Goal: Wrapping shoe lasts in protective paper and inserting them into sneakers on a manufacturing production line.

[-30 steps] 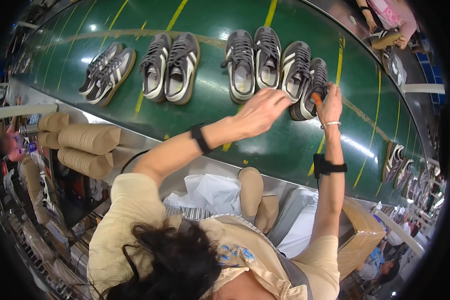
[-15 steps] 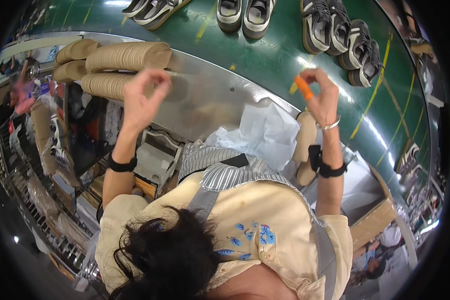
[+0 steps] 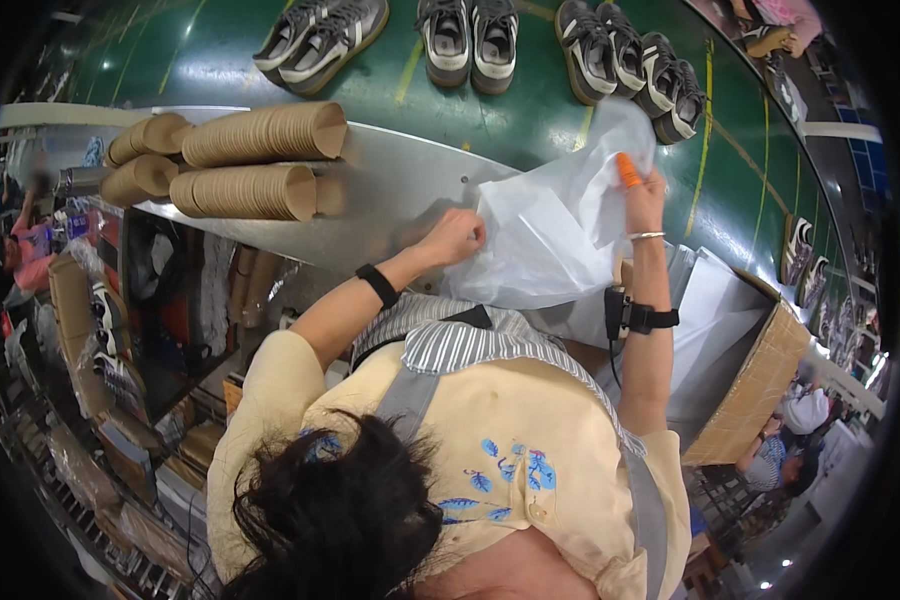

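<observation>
A thin sheet of white tissue paper (image 3: pixel 545 235) spreads over the metal table edge in front of my apron, its far right corner raised and blurred. My right hand (image 3: pixel 644 200), an orange ribbed cover on one finger, is closed on the paper's right side. At the paper's left edge my left hand (image 3: pixel 452 237) is closed in a pinch; its fingertips meet the sheet and are partly hidden. Stacked brown cardboard inserts (image 3: pixel 260 135), curved and nested in rows, lie on the metal table to the left of my left hand.
Beyond the metal strip (image 3: pixel 400 155) runs a green surface (image 3: pixel 390 110) with yellow lines. Pairs of dark grey and white sneakers (image 3: pixel 467 45) stand along it. At my right is an open cardboard box (image 3: pixel 760 370) with white paper inside. Shelves with wrapped goods are at the left.
My left hand has come right and nearer, from beside the brown inserts to the paper's left edge. My right hand has taken the paper, whose right part has lifted and spread.
</observation>
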Motion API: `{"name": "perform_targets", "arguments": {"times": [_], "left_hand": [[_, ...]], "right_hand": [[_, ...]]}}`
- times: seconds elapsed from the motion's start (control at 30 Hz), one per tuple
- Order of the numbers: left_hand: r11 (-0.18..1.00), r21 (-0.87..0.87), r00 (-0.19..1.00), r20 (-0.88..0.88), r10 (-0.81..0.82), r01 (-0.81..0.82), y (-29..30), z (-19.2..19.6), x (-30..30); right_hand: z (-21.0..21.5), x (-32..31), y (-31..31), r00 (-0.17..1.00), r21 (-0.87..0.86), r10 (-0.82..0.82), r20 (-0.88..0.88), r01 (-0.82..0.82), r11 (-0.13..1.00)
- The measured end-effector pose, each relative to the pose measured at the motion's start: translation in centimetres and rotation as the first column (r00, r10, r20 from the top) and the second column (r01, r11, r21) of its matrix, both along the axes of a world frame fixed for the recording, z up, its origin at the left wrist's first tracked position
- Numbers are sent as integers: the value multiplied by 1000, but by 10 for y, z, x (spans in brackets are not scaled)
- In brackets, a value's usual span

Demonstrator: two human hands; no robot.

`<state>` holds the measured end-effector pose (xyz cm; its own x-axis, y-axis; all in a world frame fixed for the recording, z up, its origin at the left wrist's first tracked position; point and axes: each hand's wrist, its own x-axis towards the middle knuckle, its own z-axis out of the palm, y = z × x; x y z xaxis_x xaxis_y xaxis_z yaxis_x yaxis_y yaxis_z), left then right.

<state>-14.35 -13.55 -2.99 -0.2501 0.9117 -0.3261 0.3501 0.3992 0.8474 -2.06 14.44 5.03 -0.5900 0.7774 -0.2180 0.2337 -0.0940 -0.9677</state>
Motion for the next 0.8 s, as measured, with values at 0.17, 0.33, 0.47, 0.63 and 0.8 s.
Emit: {"name": "perform_targets", "arguments": {"times": [0.17,0.33,0.47,0.63,0.8], "left_hand": [[925,174,921,-265,-287,338,-43,-7,5],[953,208,955,-241,-170,222,-72,72,-42],[785,421,817,-155,556,-454,-119,152,-125],[862,494,685,-589,429,-116,-131,156,-200],[953,283,706,-654,272,-105,-117,109,-217]], "right_hand": [[59,-55,13,996,530,-85,16,63,846],[83,-109,-34,1000,789,19,7,-17,614],[26,-148,-102,958,705,267,102,-259,661],[-12,-216,-199,872,424,489,-3,-442,791],[-35,-240,-255,810,488,571,-134,-448,749]]}}
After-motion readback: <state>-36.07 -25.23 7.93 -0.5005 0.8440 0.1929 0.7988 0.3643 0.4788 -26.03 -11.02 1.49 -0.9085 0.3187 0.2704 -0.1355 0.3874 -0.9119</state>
